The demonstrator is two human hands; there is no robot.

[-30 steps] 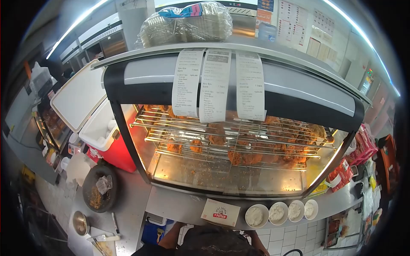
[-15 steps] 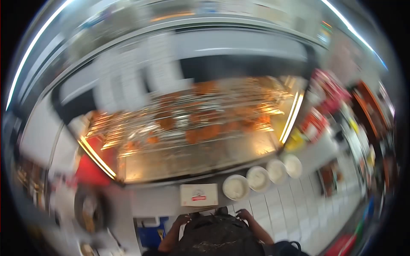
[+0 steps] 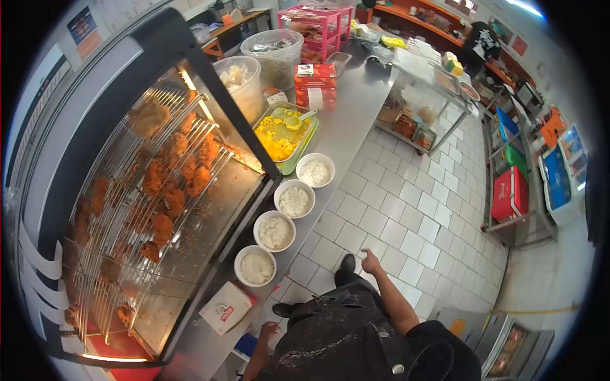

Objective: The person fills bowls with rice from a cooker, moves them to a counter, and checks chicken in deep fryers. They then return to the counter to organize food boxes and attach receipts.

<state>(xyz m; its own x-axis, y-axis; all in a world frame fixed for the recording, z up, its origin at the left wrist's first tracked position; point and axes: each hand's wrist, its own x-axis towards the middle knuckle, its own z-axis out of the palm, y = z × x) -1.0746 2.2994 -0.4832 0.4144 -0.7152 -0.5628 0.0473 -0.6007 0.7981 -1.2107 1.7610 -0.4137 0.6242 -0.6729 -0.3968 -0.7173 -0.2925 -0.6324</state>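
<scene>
My left hand [image 3: 269, 331] hangs low beside the counter's front edge, near a white-and-red carton [image 3: 227, 308]. It holds nothing that I can see, and its fingers are loosely apart. Over the tiled floor, away from the counter, my right hand [image 3: 370, 261] is open with a finger stretched out and nothing in it. Several white bowls of rice [image 3: 274, 232] stand in a row along the counter edge. Beyond them is a tray of yellow food [image 3: 276, 140], with a light green scoop [image 3: 301, 119] lying in it. Fried chicken pieces [image 3: 162, 227] rest on wire racks inside the glass warmer.
The lit warmer [image 3: 210, 95] stands at the left on the steel counter [image 3: 346, 120]. Clear tubs [image 3: 273, 54], red boxes [image 3: 316, 82] and a pink rack [image 3: 318, 25] stand farther back. A steel trolley [image 3: 445, 95] and another person [image 3: 481, 41] are beyond the tiled floor [image 3: 381, 190].
My view has swung to the right, from facing the warmer to looking along the counter and floor. My body has turned; both hands remain low and empty.
</scene>
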